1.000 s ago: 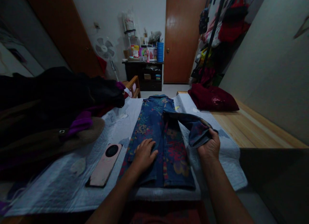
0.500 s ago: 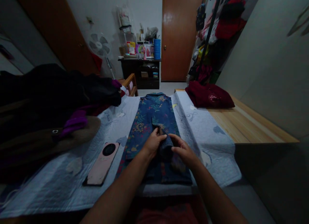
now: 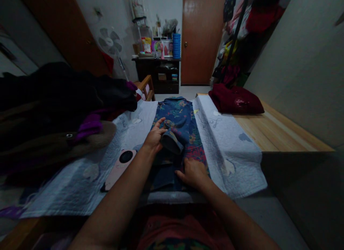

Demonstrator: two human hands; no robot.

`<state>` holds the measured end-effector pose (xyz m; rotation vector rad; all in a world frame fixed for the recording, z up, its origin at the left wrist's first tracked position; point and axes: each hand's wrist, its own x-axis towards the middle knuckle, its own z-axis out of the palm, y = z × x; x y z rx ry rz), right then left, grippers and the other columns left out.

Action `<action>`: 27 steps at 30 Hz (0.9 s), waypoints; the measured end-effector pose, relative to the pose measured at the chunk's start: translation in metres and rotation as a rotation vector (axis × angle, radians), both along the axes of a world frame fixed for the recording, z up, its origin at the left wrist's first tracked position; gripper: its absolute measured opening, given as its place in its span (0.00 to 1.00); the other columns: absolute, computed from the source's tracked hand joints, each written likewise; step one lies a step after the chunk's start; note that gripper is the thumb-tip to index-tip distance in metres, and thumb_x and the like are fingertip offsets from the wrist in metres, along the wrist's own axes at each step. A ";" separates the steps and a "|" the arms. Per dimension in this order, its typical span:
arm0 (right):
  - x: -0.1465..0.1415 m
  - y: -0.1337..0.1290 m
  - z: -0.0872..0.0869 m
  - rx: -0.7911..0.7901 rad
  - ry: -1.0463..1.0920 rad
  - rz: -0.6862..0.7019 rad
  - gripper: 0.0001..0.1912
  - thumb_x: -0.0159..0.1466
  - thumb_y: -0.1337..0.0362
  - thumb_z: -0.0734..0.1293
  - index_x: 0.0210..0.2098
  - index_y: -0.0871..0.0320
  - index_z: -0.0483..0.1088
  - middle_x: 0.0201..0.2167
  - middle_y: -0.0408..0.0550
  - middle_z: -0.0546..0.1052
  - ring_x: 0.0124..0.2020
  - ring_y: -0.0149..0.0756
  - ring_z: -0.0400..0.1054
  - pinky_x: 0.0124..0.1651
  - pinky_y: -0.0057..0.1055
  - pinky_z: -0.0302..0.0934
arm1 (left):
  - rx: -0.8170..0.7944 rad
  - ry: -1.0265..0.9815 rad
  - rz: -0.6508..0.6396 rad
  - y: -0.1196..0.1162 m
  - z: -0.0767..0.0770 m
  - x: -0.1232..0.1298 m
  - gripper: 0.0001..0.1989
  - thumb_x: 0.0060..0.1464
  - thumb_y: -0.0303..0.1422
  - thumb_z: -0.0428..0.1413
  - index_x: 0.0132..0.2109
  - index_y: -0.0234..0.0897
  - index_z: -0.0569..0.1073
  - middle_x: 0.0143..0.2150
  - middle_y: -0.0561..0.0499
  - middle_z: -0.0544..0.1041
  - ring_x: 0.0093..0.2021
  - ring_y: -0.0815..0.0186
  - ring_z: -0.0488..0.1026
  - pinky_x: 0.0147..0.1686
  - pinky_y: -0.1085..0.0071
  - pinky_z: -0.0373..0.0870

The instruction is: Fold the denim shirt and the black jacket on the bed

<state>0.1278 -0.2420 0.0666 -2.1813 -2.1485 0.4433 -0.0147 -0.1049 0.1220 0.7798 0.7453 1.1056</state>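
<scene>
A dark blue floral shirt (image 3: 176, 113) lies lengthwise on the quilted cloth, its collar at the far end. My left hand (image 3: 154, 137) is over the shirt's left half and holds a sleeve by its turned cuff (image 3: 172, 142), raised off the body with the round opening toward me. Its index finger points forward. Lower and to the right, my right hand (image 3: 195, 173) is closed on the shirt near its red-patterned side, thumb out to the left; its fingertips are hidden in the fabric. A pink phone (image 3: 119, 169) lies face down left of my left forearm.
The pale blue quilted cloth (image 3: 225, 142) covers the surface. Dark clothes (image 3: 67, 95) are heaped on the left. A folded maroon garment (image 3: 236, 99) sits at the right by a wooden board (image 3: 279, 135). Farther off stand a fan (image 3: 110, 42) and a dark cabinet (image 3: 157, 74).
My left hand has moved forward and left with the cuff, which now opens wider. The right hand has left the cuff and come down on the shirt body. The camera view has shifted slightly.
</scene>
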 end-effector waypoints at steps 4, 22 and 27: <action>-0.001 0.002 0.000 0.020 -0.017 0.031 0.18 0.57 0.58 0.64 0.43 0.62 0.71 0.40 0.63 0.76 0.36 0.49 0.73 0.35 0.37 0.62 | 0.033 -0.011 0.025 0.013 0.017 -0.003 0.37 0.41 0.15 0.52 0.60 0.39 0.62 0.34 0.53 0.76 0.26 0.70 0.75 0.28 0.75 0.72; 0.068 0.006 0.006 -0.050 1.371 -0.242 0.09 0.47 0.65 0.62 0.30 0.56 0.67 0.24 0.38 0.67 0.26 0.29 0.61 0.30 0.24 0.56 | 0.132 -0.183 0.077 0.091 0.082 -0.015 0.17 0.53 0.21 0.51 0.50 0.34 0.71 0.35 0.49 0.77 0.34 0.68 0.77 0.39 0.69 0.75; 0.054 0.006 0.007 -0.124 1.512 -0.240 0.16 0.44 0.66 0.63 0.34 0.54 0.67 0.25 0.37 0.67 0.24 0.27 0.59 0.27 0.23 0.56 | 0.135 -0.193 0.170 0.086 0.061 -0.042 0.16 0.50 0.20 0.50 0.46 0.35 0.72 0.36 0.50 0.78 0.33 0.68 0.77 0.37 0.70 0.75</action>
